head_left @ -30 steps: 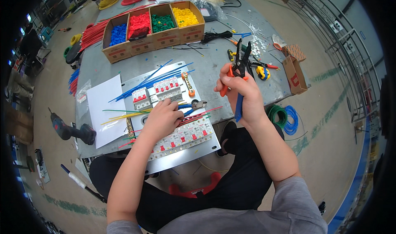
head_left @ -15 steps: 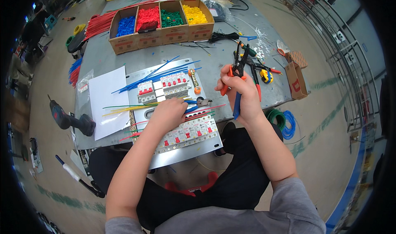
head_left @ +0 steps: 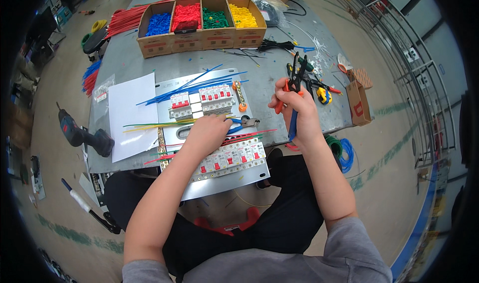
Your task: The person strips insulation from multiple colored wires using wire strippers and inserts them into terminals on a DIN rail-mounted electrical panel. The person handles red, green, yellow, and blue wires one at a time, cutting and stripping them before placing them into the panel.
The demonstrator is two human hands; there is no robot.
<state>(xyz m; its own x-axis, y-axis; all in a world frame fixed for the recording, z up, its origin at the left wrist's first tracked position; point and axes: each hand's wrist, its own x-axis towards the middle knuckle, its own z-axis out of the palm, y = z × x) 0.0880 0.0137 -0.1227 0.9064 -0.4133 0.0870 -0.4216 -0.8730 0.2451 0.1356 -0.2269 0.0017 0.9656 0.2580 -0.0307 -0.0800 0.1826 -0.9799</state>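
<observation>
My right hand (head_left: 300, 106) is raised over the table's front edge, closed around wire strippers (head_left: 298, 76) with black jaws and orange and blue handles. My left hand (head_left: 208, 134) lies palm down over the middle of a metal mounting plate (head_left: 227, 183), its fingers curled; what they grip is hidden. Yellow and green wires (head_left: 162, 126) run under that hand. Beside its fingertips are blue-handled cutters (head_left: 244, 124). Several circuit breakers with red switches (head_left: 230, 160) form a row along the near side; smaller breakers (head_left: 215, 97) sit farther back, with blue wires (head_left: 192, 90) across the plate.
A divided cardboard box (head_left: 202, 41) of blue, red, green and yellow caps stands at the back. White paper (head_left: 132, 118) and a cordless drill (head_left: 85, 136) are on the left. Pliers, a yellow tape measure (head_left: 324, 96) and a small open carton (head_left: 358, 103) lie right.
The view has shifted slightly. My right hand still holds the wire strippers upright, and my left hand stays over the plate with its fingers slightly shifted.
</observation>
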